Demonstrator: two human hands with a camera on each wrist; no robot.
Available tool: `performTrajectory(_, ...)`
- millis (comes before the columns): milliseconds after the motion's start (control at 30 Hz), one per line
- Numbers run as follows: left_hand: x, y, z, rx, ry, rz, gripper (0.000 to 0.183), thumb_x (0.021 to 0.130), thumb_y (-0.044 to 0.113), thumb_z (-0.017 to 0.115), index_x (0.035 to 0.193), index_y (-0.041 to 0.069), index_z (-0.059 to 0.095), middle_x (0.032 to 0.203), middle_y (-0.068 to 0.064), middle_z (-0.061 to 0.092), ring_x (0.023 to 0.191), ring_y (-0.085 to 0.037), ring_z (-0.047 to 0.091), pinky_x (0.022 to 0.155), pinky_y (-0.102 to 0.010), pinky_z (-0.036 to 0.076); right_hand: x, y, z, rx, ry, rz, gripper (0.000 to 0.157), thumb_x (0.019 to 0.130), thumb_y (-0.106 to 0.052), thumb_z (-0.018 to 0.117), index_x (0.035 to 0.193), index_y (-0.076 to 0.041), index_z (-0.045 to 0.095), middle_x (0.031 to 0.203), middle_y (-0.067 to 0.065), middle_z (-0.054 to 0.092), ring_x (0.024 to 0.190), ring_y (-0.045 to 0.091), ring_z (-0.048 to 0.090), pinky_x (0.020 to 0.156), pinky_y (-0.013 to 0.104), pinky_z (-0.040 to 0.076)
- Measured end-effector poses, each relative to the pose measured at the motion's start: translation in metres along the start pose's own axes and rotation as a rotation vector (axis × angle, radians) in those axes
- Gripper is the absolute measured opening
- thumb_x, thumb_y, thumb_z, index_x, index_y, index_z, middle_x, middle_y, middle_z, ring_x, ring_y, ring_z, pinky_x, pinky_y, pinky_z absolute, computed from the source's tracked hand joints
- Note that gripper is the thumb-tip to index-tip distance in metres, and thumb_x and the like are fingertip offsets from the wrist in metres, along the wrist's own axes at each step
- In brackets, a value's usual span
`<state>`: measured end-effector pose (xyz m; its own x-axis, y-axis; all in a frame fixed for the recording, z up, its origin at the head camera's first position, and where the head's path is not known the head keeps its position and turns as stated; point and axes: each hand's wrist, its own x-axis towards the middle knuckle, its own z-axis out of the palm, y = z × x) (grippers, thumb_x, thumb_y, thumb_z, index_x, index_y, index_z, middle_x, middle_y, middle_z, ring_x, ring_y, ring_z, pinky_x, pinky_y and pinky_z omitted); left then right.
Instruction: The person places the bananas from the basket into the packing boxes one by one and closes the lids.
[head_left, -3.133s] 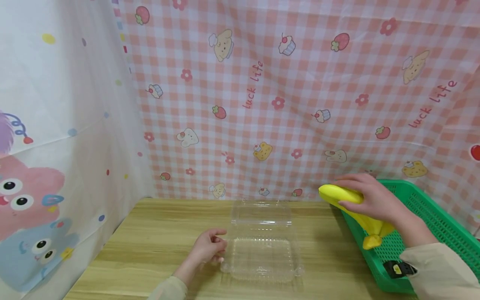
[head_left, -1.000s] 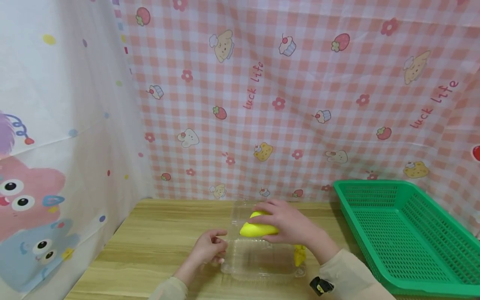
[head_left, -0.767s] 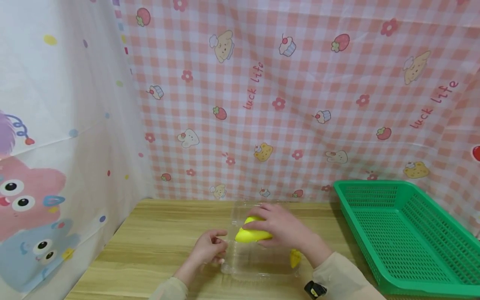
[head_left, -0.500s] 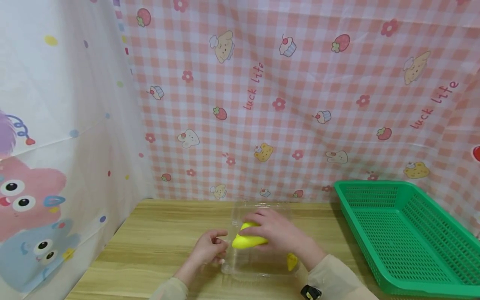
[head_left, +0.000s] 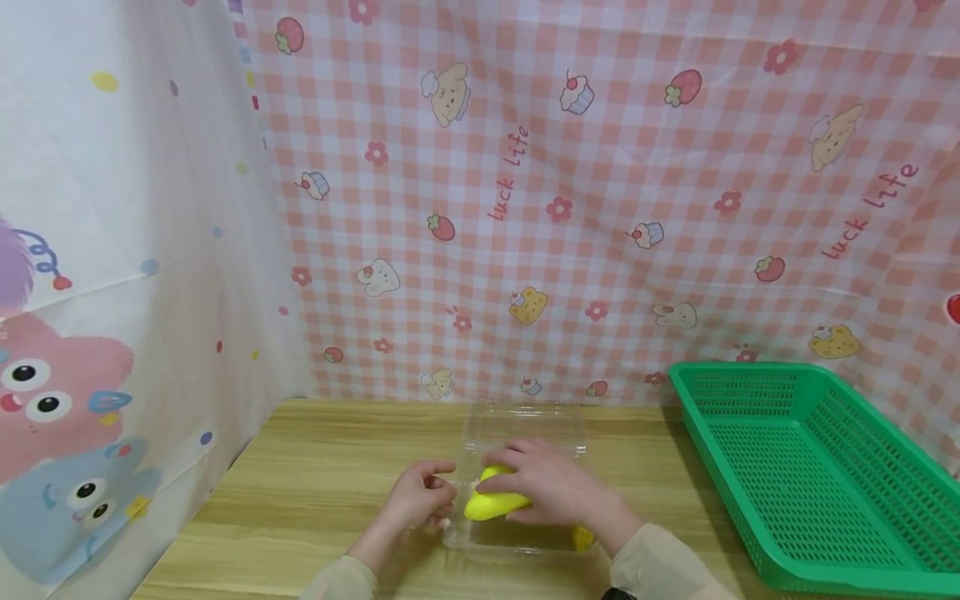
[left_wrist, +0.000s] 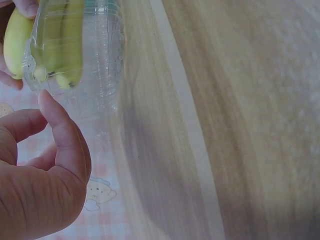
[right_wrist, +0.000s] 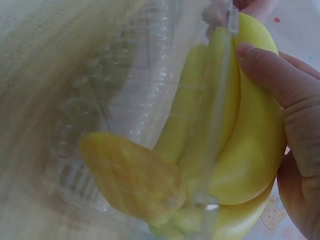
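My right hand point(head_left: 547, 483) grips a bunch of yellow bananas point(head_left: 495, 504) from above, low over the base of a clear plastic clamshell box point(head_left: 517, 550). In the right wrist view the thumb presses along one banana point(right_wrist: 255, 120), and the brown-yellow stem end point(right_wrist: 132, 177) shows through the box wall. The box's lid point(head_left: 525, 425) is folded back toward the cloth. At the box's left side is my left hand point(head_left: 420, 496), fingers loosely bent. Its fingertip point(left_wrist: 46, 97) is right at the rim in the left wrist view.
A green perforated basket point(head_left: 810, 475) stands on the right of the wooden table point(head_left: 322, 467). Behind hangs a pink checked cloth point(head_left: 487, 250), and a white printed cloth point(head_left: 187, 333) closes the left side. A black strap point(head_left: 618, 594) shows at the right wrist.
My right hand has carried the bananas from over the green basket leftward to the box, then lowered them toward the near side. My left hand has stayed at the box's left edge.
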<state>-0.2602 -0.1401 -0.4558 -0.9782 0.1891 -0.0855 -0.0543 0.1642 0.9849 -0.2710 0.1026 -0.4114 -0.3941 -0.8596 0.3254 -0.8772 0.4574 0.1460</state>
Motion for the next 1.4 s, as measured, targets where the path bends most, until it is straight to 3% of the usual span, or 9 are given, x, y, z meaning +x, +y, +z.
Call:
performTrajectory(400, 0.000, -0.001, 0.000, -0.012, 0.002, 0.008, 0.047, 0.088, -0.005, 0.063, 0.133, -0.012, 0.050, 0.086, -0.007, 0.053, 0.066, -0.015, 0.057, 0.051, -0.022, 0.054, -0.003, -0.002, 0.013, 0.017, -0.026, 0.006, 0.051, 0.078, -0.036, 0.084, 0.126, -0.031, 0.069, 0.134, -0.001, 0.058, 0.121, 0.020, 0.051, 0.102, 0.045, 0.047)
performTrajectory(933, 0.000, -0.002, 0.001, -0.009, -0.004, 0.010, 0.047, 0.089, -0.003, 0.064, 0.133, -0.011, 0.050, 0.089, -0.008, 0.054, 0.067, -0.015, 0.057, 0.052, -0.022, 0.055, -0.004, -0.006, 0.024, 0.022, -0.038, 0.012, 0.047, 0.081, -0.037, 0.082, 0.126, -0.033, 0.068, 0.137, -0.003, 0.056, 0.121, 0.020, 0.051, 0.098, 0.046, 0.049)
performTrajectory(1400, 0.001, -0.002, 0.000, -0.016, -0.005, 0.008, 0.046, 0.089, -0.004, 0.063, 0.132, -0.012, 0.050, 0.087, -0.007, 0.054, 0.066, -0.014, 0.057, 0.051, -0.021, 0.054, -0.010, -0.007, 0.018, 0.091, -0.031, 0.053, 0.051, 0.084, -0.035, 0.079, 0.133, -0.029, 0.063, 0.145, -0.002, 0.051, 0.132, 0.022, 0.045, 0.106, 0.051, 0.042)
